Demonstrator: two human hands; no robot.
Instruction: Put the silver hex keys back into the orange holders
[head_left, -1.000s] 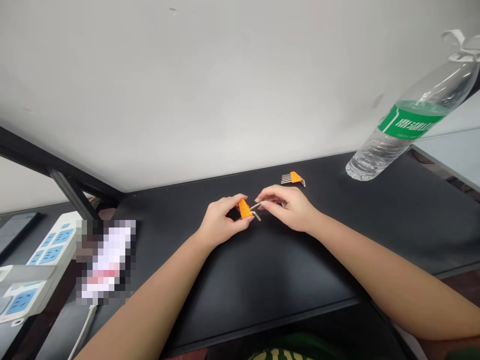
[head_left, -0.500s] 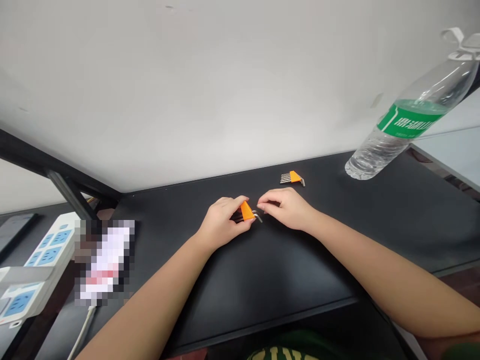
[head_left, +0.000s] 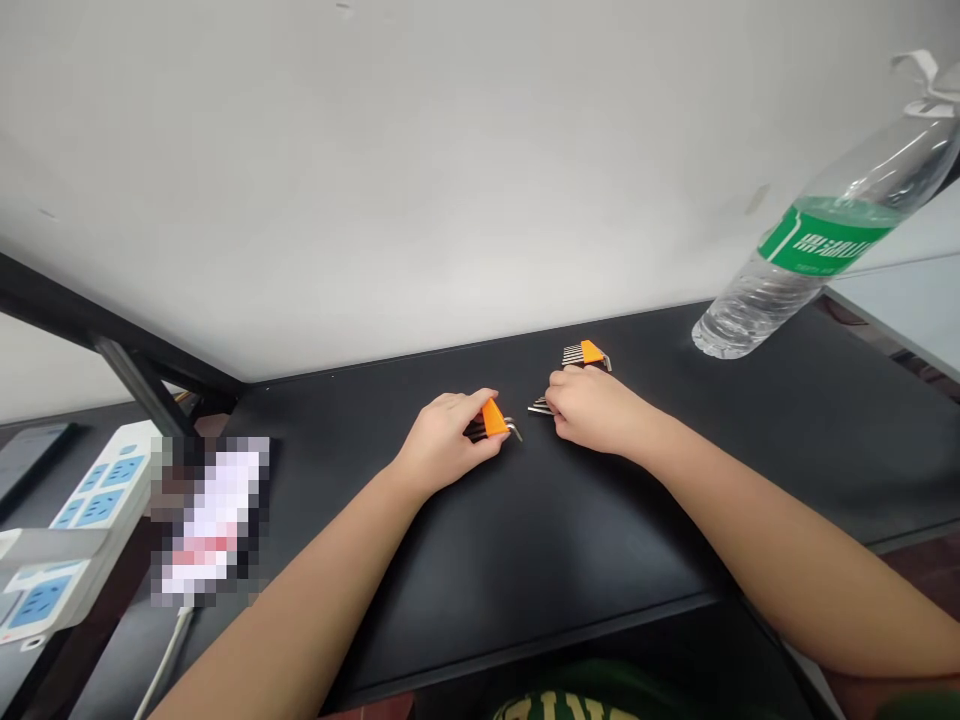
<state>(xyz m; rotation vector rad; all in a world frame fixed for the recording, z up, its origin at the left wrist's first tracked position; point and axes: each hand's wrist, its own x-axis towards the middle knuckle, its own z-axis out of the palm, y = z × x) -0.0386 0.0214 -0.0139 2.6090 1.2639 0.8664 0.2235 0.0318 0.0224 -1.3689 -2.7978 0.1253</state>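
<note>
My left hand (head_left: 448, 438) grips an orange hex key holder (head_left: 493, 418) between thumb and fingers. Bent key ends (head_left: 513, 428) stick out at its right side, and part of the holder is behind my fingers. To the right, my right hand (head_left: 596, 408) is curled low over the desk with its fingertips at several silver hex keys (head_left: 538, 406). Their left ends show; the rest is hidden under the hand. Just behind that hand lies a second orange holder (head_left: 592, 352) with a row of keys in it.
The black desk (head_left: 480, 560) meets a grey wall at the back. A large water bottle (head_left: 795, 260) with a green label stands at the back right. On the left are a phone (head_left: 214, 520) with a cable and a white power strip (head_left: 97, 530).
My right hand has moved right and away from the holder, and silver hex key ends now show at its fingertips. My left hand and its holder have hardly moved.
</note>
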